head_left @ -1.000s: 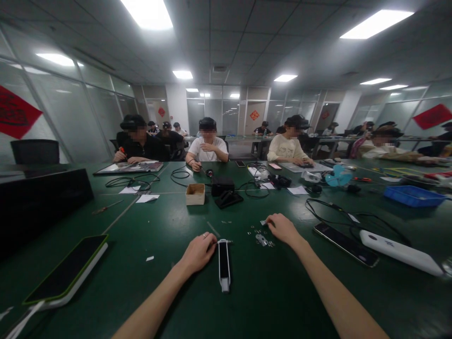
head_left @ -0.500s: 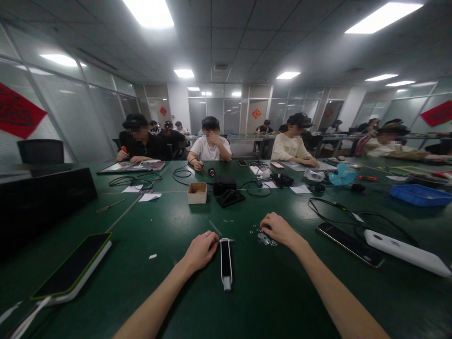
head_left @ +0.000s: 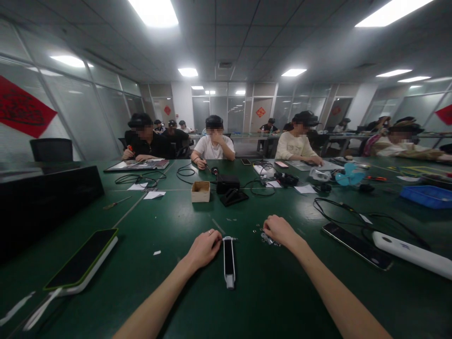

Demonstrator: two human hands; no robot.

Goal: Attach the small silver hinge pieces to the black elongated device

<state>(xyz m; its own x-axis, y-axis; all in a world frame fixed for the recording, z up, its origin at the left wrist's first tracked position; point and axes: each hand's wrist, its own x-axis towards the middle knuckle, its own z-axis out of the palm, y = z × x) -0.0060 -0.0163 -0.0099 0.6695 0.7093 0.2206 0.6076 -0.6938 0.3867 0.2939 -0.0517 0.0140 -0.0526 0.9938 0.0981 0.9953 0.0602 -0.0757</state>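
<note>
My left hand [head_left: 205, 248] rests on the green table [head_left: 176, 221] with its fingers curled against the far end of a narrow black-and-white device [head_left: 229, 260] that lies lengthwise toward me. My right hand [head_left: 280, 230] lies a little to the right, fingers bent down over a scatter of small metal parts [head_left: 263, 235]. What its fingertips pinch is hidden.
A black phone [head_left: 356, 245] and a long white device [head_left: 411, 254] lie at the right, with black cables [head_left: 339, 212] behind. A green-edged tablet [head_left: 83, 260] sits left. A small cardboard box [head_left: 200, 191] and black unit [head_left: 228, 184] stand mid-table. Several people sit opposite.
My right hand has drawn back from the far side of the small metal parts and now covers them, fingers curled. My left hand stays at the device's end. The view shifted slightly.
</note>
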